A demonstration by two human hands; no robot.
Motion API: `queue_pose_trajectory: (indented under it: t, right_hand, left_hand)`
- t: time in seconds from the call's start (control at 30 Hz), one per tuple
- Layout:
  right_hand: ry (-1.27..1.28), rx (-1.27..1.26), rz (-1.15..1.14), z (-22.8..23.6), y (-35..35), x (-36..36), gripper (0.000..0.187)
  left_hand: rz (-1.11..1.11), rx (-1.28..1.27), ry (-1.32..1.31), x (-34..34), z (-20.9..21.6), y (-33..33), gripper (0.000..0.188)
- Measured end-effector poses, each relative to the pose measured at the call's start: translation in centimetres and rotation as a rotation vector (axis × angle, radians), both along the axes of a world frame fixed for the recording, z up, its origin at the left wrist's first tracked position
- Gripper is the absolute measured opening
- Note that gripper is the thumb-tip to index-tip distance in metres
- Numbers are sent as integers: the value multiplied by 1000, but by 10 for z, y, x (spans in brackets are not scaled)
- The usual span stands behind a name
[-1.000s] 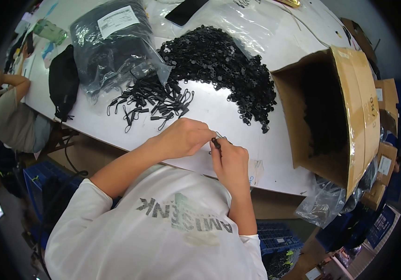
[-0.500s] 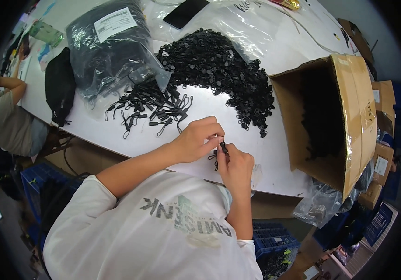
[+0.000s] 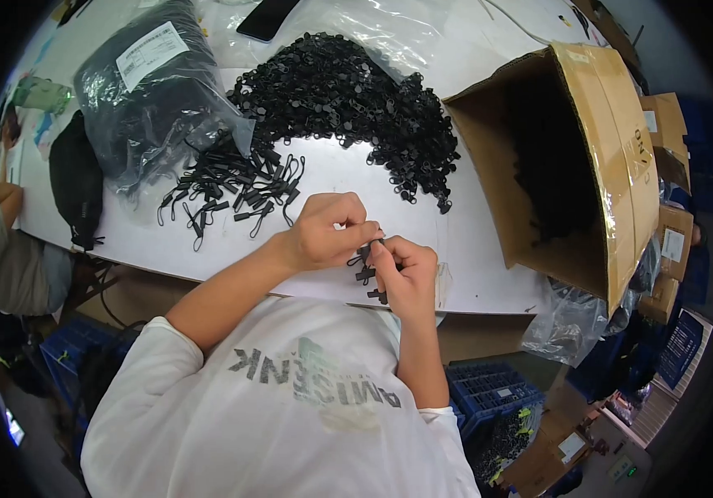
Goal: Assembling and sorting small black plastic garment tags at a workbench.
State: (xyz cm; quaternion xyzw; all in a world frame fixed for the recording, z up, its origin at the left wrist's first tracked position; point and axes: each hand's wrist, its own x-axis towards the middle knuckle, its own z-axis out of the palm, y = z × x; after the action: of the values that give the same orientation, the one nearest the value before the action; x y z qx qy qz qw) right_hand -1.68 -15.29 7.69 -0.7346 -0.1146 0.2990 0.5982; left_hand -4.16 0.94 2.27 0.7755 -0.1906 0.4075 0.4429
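Observation:
My left hand (image 3: 330,232) and my right hand (image 3: 407,272) meet fingertip to fingertip above the near edge of the white table (image 3: 323,287). The right thumb and fingers pinch a small black plastic piece (image 3: 379,242), mostly hidden by the fingers. The left thumb and forefinger are closed at the same spot; what they grip is too small to make out. Just under the hands lie a few black cord pulls (image 3: 365,274) with loops. Farther left is a loose heap of similar cord pulls (image 3: 244,176). Behind it spreads a large pile of small black plastic clips (image 3: 348,95).
A clear plastic bag (image 3: 157,91) full of black goods lies at the far left, beside a black pouch (image 3: 77,178). An opened cardboard box (image 3: 609,149) with dark contents stands on the right. A phone (image 3: 267,18) lies at the back. Another person (image 3: 16,257) sits leftward.
The view has shifted, so the table things appear farther left and higher. The black piece, plainer earlier at my right thumb, is now more covered by my fingertips, which stay together.

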Motion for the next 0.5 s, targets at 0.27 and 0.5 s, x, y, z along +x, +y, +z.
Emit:
queue_pose_trajectory:
  t: [0.27,0.5]
  right_hand:
    - [-104,-71,-79,-14,10,-9,27]
    - [-530,-210,121,-8,6,-4,16]
  left_hand:
    - [-3,138,44,-10,-5,16,13]
    - [-88,-75,550,-18,31,3,5]
